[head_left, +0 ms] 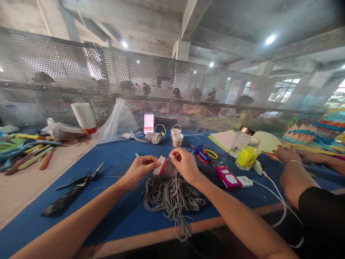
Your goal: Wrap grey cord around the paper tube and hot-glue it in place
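Note:
My left hand (144, 169) grips the white, red-edged rim of a paper cup (161, 165) lying on its side. Grey-brown cord is wound round the cup's body. At its other end my right hand (184, 163) is closed, thumb and fingertips pinched on a strand of grey cord. Below both hands a loose heap of grey cord (172, 198) lies on the blue mat (118, 212), with some loops hanging over the table's front edge.
Black-handled scissors (72, 190) lie at left. Behind are small wrapped cups (177, 138) and a phone (148, 123). Pliers (202, 153), a purple box (228, 177), a yellow bottle (248, 154) and a white cable stand or lie rightward. Another person's hands (288, 154) are at far right.

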### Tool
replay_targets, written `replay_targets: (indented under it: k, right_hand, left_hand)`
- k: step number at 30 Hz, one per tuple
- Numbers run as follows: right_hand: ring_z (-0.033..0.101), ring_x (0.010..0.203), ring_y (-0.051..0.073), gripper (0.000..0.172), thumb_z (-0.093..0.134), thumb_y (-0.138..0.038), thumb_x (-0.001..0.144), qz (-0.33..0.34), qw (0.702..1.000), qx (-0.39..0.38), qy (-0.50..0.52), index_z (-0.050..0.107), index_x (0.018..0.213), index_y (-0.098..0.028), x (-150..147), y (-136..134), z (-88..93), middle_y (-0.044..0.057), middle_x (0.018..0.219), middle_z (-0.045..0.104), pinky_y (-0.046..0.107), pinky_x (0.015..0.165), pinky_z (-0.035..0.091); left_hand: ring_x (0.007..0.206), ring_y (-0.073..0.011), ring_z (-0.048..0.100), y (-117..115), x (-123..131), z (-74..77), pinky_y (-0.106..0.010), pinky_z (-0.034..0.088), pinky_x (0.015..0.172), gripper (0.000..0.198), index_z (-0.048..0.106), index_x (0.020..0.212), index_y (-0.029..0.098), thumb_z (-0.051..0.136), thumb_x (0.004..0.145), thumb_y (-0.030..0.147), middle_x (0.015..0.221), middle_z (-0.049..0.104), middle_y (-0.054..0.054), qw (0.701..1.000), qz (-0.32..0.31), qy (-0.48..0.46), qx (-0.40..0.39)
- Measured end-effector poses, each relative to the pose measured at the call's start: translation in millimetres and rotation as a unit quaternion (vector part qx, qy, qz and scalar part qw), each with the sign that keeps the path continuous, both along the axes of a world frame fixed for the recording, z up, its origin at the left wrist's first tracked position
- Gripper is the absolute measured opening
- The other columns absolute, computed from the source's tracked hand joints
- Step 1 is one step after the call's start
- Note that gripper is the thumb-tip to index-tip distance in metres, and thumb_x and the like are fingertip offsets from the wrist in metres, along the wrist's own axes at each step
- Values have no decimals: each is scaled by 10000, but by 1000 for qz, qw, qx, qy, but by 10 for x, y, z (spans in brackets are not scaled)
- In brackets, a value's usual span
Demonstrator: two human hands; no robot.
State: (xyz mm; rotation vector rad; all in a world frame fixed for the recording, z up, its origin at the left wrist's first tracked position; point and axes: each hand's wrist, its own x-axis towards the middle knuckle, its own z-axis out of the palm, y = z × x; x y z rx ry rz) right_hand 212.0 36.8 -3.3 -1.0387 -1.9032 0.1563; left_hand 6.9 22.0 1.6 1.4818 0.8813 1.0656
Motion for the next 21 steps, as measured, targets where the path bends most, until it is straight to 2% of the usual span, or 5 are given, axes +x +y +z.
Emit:
replay_targets:
  k: [21]
  right_hand:
    - [594, 701, 121, 96, 547, -274, 903, 3, 1000, -12, 9, 591, 868, -197, 2, 19, -11, -5, 789, 648, 224, 690, 442]
  left_hand:
    - [632, -123, 530, 16, -20, -52, -245, 397, 632, 175, 712, 768, 152, 713, 787, 326, 688, 650, -4, 999, -13, -20, -23]
